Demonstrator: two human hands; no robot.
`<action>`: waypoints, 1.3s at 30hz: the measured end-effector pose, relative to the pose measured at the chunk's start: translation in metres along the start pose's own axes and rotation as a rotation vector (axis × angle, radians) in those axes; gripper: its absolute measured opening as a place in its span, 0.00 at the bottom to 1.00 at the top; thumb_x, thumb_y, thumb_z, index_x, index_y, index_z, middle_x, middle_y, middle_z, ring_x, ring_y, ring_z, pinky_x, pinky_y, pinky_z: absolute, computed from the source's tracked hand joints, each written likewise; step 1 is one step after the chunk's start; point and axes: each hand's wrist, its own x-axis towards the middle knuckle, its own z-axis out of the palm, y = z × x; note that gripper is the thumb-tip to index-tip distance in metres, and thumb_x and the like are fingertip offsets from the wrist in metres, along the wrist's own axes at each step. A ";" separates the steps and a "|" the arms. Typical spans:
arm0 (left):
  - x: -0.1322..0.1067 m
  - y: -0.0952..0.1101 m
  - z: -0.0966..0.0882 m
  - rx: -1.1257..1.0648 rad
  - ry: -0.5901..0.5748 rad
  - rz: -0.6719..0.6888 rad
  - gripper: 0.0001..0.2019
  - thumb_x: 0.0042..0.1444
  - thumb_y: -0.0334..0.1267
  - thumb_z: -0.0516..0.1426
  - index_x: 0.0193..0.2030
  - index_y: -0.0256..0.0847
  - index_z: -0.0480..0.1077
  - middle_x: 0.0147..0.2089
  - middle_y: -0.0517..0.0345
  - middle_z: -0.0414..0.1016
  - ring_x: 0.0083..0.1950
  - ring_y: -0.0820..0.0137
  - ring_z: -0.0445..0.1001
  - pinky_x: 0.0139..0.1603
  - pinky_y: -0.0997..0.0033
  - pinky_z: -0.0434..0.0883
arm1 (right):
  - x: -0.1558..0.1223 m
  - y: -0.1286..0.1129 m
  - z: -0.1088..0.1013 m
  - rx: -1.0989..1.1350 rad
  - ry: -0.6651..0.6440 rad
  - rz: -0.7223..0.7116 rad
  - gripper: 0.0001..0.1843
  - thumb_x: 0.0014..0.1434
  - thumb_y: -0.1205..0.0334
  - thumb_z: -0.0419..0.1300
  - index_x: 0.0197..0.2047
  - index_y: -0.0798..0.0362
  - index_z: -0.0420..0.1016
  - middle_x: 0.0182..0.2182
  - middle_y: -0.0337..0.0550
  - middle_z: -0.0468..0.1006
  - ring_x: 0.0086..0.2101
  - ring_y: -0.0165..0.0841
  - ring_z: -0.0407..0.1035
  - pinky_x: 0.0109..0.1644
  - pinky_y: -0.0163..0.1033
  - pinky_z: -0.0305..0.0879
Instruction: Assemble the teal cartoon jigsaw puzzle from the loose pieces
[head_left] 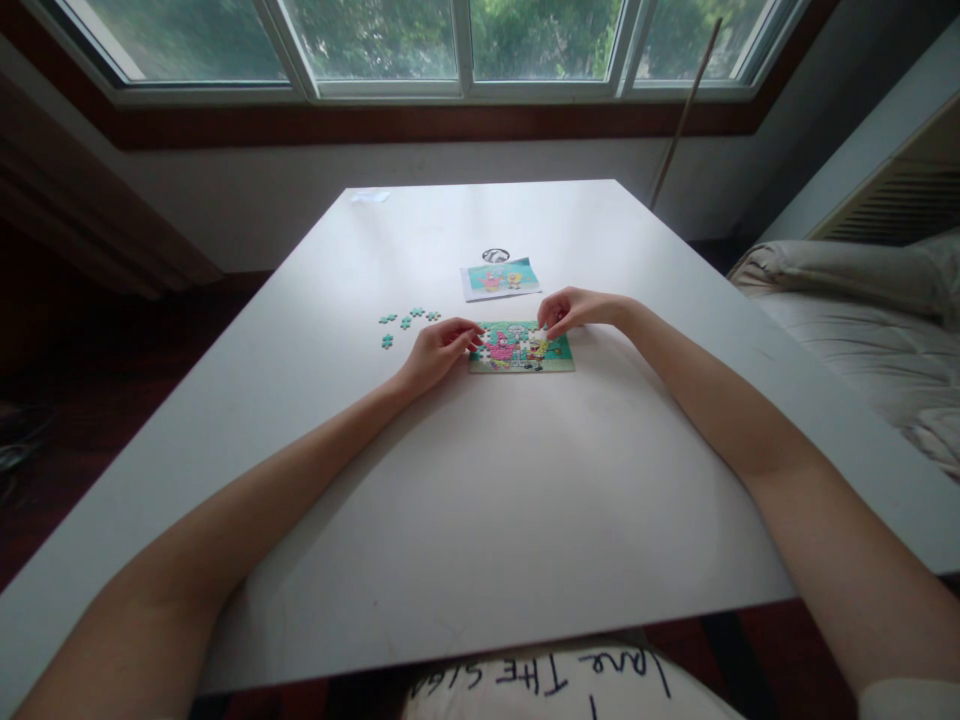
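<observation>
Okay, white table is filling most of your view, with the window running along the wall behind it. Pale bedding is lying off to the right, and a thin stick is leaning near the window's right end. Cloth with black lettering is showing at the bottom edge. Both your forearms are stretching over the table toward its middle. Your right hand is reaching over the puzzle's top right, thumb and fingertips coming close together; can't tell if they're pinching a piece. Your left hand is resting at the left edge, fingers bending over it; can't tell if it's gripping anything. Puzzle itself is lying flat between your hands, pink and yellow figures showing on green, some white patches among them. Printed card is lying just beyond it. Some wrap is lying at the far left corner. Black-and-white disc is sitting just behind the card. Loose pieces, all greenish, are lying scattered left of the puzzle, beyond your left hand.
</observation>
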 end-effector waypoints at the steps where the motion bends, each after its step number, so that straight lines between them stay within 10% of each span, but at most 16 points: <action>1: 0.000 0.000 0.000 0.003 0.001 0.001 0.15 0.51 0.48 0.60 0.35 0.35 0.74 0.32 0.53 0.77 0.32 0.71 0.75 0.36 0.72 0.72 | 0.000 0.000 0.000 0.003 -0.001 0.001 0.22 0.38 0.54 0.73 0.35 0.59 0.76 0.21 0.35 0.72 0.23 0.23 0.62 0.26 0.32 0.50; 39: -0.001 0.001 -0.001 0.017 -0.014 -0.014 0.16 0.51 0.48 0.60 0.35 0.35 0.74 0.31 0.54 0.77 0.32 0.71 0.75 0.37 0.71 0.72 | 0.000 0.005 0.000 0.133 0.047 -0.026 0.21 0.40 0.57 0.73 0.36 0.60 0.75 0.22 0.34 0.72 0.21 0.20 0.59 0.23 0.30 0.50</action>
